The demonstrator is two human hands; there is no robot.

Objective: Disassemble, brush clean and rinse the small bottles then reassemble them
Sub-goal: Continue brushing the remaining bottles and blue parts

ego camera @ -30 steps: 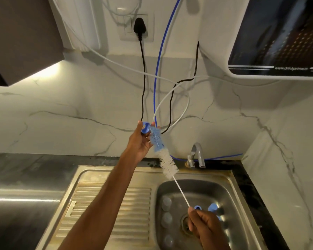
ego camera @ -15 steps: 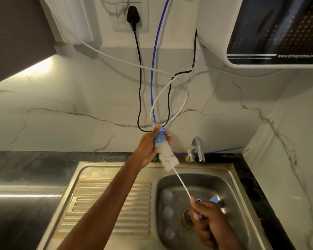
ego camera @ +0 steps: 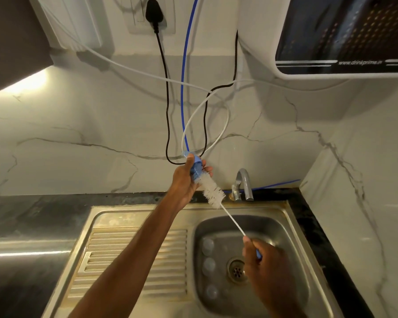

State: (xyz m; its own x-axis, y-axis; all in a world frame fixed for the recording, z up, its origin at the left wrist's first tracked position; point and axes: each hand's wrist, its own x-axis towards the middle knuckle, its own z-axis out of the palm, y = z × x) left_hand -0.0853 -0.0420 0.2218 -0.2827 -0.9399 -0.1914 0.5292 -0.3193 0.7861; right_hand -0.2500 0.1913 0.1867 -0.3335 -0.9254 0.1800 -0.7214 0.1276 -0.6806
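Observation:
My left hand [ego camera: 185,180] grips a small blue bottle [ego camera: 197,168], held up above the back edge of the sink with its mouth pointing down to the right. A white bristle brush [ego camera: 213,191] pokes out of the bottle's mouth, most of its head outside. Its thin white stem runs down to my right hand [ego camera: 265,265], which grips the blue handle end [ego camera: 258,254] over the sink basin [ego camera: 292,228]. Three small clear bottles [ego camera: 209,265] lie in a column on the basin floor at the left.
A curved tap [ego camera: 243,183] stands at the sink's back edge, just right of the brush. The ribbed drainboard [ego camera: 133,260] lies left of the basin. The drain [ego camera: 236,269] sits at the basin's middle. Cables hang on the marble wall; a water purifier [ego camera: 331,35] is mounted top right.
The brush went into the bottle and has come partly back out. My left hand closed further round the bottle and shifted right; my right hand drew the handle down.

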